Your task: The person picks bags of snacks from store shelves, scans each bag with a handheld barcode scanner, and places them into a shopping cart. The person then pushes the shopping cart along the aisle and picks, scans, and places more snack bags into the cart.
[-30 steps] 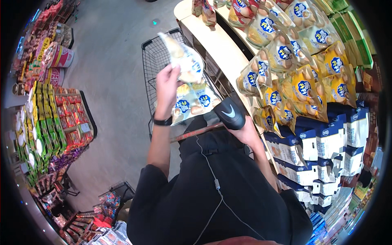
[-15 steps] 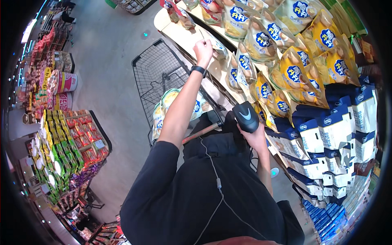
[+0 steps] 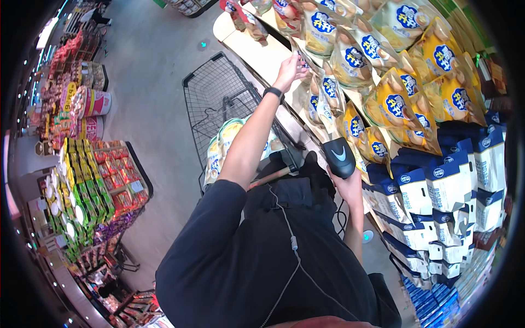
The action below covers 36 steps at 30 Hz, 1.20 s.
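Note:
My left hand (image 3: 291, 72), with a dark band on its wrist, reaches over the shelf edge to the clear and yellow snack bags. Its fingers are apart beside a clear snack bag (image 3: 310, 85) at the front row; whether they touch it I cannot make out. My right hand (image 3: 350, 188) is closed round a black handheld barcode scanner (image 3: 339, 158), held low near the shelf's front. Left of the shelf stands a black wire shopping cart (image 3: 203, 82). Similar snack bags (image 3: 229, 130) lie in its near end, partly hidden by my left forearm.
The pale display shelf (image 3: 240, 46) runs diagonally along my right, stacked with yellow bags (image 3: 396, 104). White and blue packages (image 3: 443, 175) stand nearer on the right. Across the grey floor (image 3: 150, 76), a stand of green and yellow packs (image 3: 87, 191) is on the left.
My left hand has moved right, further over the bags, and its fingers have spread from a closed pose. The scanner in my right hand has shifted slightly right.

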### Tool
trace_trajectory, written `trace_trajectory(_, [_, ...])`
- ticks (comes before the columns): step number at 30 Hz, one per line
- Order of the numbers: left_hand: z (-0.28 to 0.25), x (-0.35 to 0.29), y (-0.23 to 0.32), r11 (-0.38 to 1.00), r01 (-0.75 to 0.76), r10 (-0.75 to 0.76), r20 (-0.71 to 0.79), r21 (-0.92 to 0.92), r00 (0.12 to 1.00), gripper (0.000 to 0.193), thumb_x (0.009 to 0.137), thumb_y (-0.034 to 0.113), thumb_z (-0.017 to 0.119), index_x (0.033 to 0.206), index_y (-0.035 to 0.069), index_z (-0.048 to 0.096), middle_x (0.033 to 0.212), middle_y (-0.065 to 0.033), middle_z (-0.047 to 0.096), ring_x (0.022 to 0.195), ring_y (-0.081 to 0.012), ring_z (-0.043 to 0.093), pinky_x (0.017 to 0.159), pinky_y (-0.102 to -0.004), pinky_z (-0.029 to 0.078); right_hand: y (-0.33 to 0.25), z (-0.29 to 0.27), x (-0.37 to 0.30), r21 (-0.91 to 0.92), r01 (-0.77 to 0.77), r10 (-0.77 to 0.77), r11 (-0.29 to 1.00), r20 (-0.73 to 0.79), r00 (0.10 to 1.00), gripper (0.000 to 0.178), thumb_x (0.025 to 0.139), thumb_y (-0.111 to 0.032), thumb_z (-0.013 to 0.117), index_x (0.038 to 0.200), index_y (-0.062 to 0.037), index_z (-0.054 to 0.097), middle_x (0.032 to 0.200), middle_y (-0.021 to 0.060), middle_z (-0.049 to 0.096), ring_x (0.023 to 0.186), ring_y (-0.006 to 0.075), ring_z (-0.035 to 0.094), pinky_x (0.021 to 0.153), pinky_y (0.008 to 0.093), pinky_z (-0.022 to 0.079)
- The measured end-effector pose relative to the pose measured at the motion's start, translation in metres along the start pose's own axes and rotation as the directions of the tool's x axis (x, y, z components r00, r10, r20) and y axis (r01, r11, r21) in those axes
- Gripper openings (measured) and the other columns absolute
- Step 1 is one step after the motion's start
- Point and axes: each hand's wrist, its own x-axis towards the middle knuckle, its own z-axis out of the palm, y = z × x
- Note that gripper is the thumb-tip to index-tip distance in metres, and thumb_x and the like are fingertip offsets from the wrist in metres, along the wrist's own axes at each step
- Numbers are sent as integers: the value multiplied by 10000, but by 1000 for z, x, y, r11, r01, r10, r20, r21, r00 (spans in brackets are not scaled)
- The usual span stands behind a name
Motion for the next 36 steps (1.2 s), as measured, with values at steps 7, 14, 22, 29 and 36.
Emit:
trace_trajectory(7, [-147, -154, -50, 593, -155, 267, -10, 790, 964, 544, 993, 320, 731, 1436, 22, 629, 1410, -205, 669, 1319, -349, 635, 1093, -440, 522, -15, 21, 8, -21, -28, 30, 999, 92, 995, 218, 894, -155, 852, 955, 14, 729, 690, 21, 671, 556, 95, 604, 523, 295, 470])
trace_trajectory(14, [-266, -356, -42, -27, 197, -106, -199, 980, 974, 1302, 652, 559, 956, 1694, 148, 293, 1735, -283, 221, 1596, -504, 215, 1265, -651, 229, -33, 50, 21, -185, 96, -47, 978, 255, 966, 235, 895, -154, 847, 1015, 24, 751, 727, 30, 703, 619, 78, 584, 593, 300, 489])
trace_trajectory(22, [-275, -377, -131, 90, -26, 229, 5, 996, 974, 825, 892, 341, 819, 1621, 223, 451, 1726, -164, 321, 1599, -387, 281, 1198, -682, 313, -72, 90, 16, -275, 158, -60, 948, 334, 941, 230, 893, -154, 848, 995, 23, 741, 719, 17, 687, 618, 79, 577, 589, 295, 480])
trace_trajectory(29, [-281, -372, -114, 195, -58, 171, 25, 979, 985, 272, 1042, 247, 600, 1214, 87, 737, 1327, -163, 691, 1271, -346, 625, 1000, -527, 514, -65, 106, 10, -268, 217, -115, 939, 348, 930, 250, 898, -195, 849, 922, 23, 730, 645, 27, 659, 581, 90, 590, 559, 312, 484])
trace_trajectory(36, [-283, -346, -24, 392, 87, 529, -301, 916, 793, 259, 1060, 255, 598, 1118, 40, 729, 905, -242, 731, 832, -455, 706, 726, -537, 556, -67, 118, 4, -228, 256, -159, 939, 374, 914, 244, 887, -171, 844, 933, 44, 739, 674, 55, 690, 613, 92, 621, 582, 324, 509])
